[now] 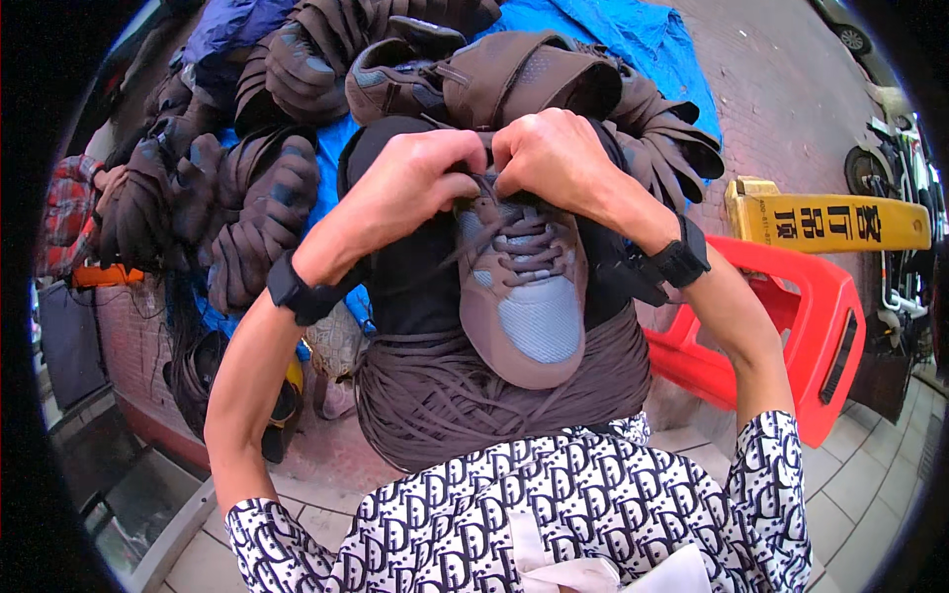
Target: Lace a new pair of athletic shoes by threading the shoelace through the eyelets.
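A brown sneaker with a light blue mesh toe lies over my lap, its toe toward me. Its dark brown shoelace runs crosswise through the lower eyelets, and loose lace hangs over the side on the left. My left hand is closed, thumb and fingers pinching the lace at the upper left eyelets. Opposite it, my right hand is curled with its fingertips on the lace near the shoe's opening. Both hands hide the top of the tongue. Under the toe lies a thick bundle of brown laces.
Stacked brown shoe uppers are heaped on a blue tarp ahead and to the left. A red plastic stool stands at the right, before a yellow sign board. Another person's plaid sleeve shows at the far left.
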`<state>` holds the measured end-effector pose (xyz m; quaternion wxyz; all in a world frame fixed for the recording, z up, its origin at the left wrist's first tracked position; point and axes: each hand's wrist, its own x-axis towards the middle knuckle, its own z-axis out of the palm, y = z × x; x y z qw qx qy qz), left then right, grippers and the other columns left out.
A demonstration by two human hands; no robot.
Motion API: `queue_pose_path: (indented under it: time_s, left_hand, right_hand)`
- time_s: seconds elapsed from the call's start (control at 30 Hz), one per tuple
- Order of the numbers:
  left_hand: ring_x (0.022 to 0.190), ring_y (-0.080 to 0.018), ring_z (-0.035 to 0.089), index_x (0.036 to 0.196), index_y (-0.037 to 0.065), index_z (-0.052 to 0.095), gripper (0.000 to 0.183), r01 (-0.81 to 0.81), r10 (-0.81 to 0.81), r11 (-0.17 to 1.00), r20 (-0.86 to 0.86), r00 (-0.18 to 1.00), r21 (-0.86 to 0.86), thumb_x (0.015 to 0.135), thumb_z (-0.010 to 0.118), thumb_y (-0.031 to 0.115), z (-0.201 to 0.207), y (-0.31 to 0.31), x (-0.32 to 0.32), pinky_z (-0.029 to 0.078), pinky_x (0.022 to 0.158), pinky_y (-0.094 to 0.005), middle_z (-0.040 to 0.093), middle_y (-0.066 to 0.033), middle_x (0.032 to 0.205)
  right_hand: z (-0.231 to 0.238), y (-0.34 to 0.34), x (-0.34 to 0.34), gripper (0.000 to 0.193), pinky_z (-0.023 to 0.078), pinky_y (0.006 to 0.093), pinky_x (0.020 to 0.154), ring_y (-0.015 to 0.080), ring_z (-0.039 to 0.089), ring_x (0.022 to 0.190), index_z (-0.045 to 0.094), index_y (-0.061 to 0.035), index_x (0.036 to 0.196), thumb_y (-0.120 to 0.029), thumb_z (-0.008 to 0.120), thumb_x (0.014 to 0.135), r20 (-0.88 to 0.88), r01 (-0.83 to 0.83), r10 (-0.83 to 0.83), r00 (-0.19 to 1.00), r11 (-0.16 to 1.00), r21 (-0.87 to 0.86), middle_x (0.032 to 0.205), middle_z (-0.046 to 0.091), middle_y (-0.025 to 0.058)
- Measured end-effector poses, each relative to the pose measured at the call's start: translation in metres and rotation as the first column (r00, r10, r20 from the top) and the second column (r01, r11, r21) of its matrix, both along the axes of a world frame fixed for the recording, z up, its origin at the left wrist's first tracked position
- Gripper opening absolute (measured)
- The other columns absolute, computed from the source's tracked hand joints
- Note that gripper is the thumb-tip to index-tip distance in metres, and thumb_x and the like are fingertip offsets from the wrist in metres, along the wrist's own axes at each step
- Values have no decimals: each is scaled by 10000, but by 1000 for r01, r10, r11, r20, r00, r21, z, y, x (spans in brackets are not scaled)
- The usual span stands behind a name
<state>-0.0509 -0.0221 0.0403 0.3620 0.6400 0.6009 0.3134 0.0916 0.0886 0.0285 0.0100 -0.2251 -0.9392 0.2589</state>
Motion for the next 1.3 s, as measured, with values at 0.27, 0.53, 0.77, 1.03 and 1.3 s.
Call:
queue_pose_path:
  time_s: [0.27, 0.53, 0.77, 1.03, 1.3]
  left_hand:
    - [626, -129, 574, 896, -15, 553, 141, -64, 81, 988, -113, 990, 142, 756, 554, 1, -3, 0, 2, 455, 541, -247, 572, -88, 759]
    - [679, -55, 428, 1169, 0, 460, 322, -736, 580, 666, 704, 410, -120, 877, 519, 122, -3, -72, -117, 354, 563, -176, 554, -49, 961]
    - [537, -54, 355, 1110, -53, 481, 254, -821, 496, 509, 867, 36, -257, 884, 500, 61, -33, -192, -231, 314, 481, -180, 576, -113, 971]
    - [542, -63, 373, 1050, -37, 502, 228, -884, 605, 323, 792, -81, -338, 852, 548, 66, -100, -230, -222, 319, 487, -199, 564, -101, 893]
    - [626, -95, 545, 1066, 13, 525, 241, -737, 766, 612, 447, 463, -285, 888, 501, 173, -22, -101, -69, 435, 540, -204, 578, -51, 793]
  right_hand:
    - [-9, 9, 5, 160, 503, 352, 621, 277, 633, 680, 675, -56, 732, -186, 596, 682, -310, -31, 4, 951, 996, -85, 724, 639, 143]
    - [-2, 119, 152, 182, 324, 196, 487, 61, 339, 524, 560, 21, 1003, -96, 519, 870, -408, -427, -843, 350, 244, -871, 730, 472, 13]
    - [-18, 137, 225, 207, 247, 196, 407, 63, 310, 465, 562, 7, 1024, -125, 472, 893, -345, -248, -872, 348, 270, -931, 765, 547, 68]
    - [-56, 142, 243, 263, 245, 186, 401, 56, 324, 436, 492, 18, 1123, -89, 463, 885, -312, -30, -883, 351, 322, -946, 784, 560, 87]
    - [-7, 92, 122, 225, 283, 180, 420, 55, 391, 484, 536, 21, 1023, -51, 512, 811, -210, 97, -704, 678, 369, -924, 781, 587, 78]
